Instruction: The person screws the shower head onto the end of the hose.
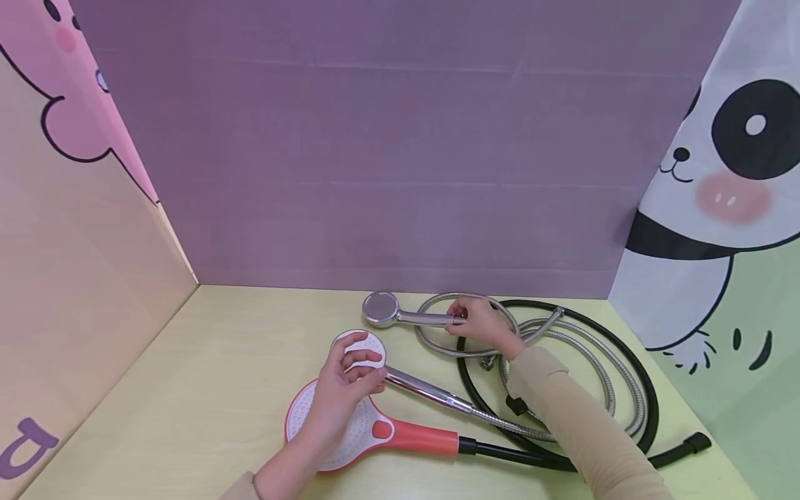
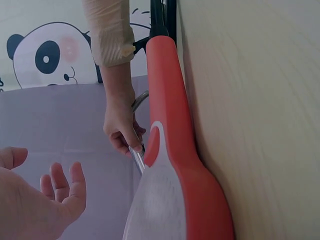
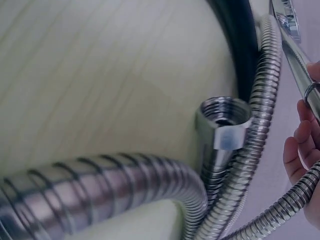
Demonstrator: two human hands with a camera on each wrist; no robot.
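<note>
At the back of the table, my right hand [image 1: 484, 323] pinches the handle end of a grey shower head [image 1: 380, 309], near where its metal hose begins. The right wrist view shows those fingers [image 3: 303, 135] about the handle [image 3: 297, 65]. My left hand [image 1: 340, 392] has loosely bent, spread fingers and holds nothing. In the head view it partly covers a chrome shower head [image 1: 375, 344] with a white face. Below it lies a large red shower head [image 1: 425, 437] with a white spray face; the left wrist view shows the hand [image 2: 35, 205] apart from it.
A black hose [image 1: 653, 396] and coiled metal hoses [image 1: 606, 382] overlap on the right, partly under the right forearm. One hose ends in a threaded metal nut [image 3: 227, 132]. A purple backdrop [image 1: 400, 153] stands behind the table [image 1: 187, 389], with printed panels at both sides.
</note>
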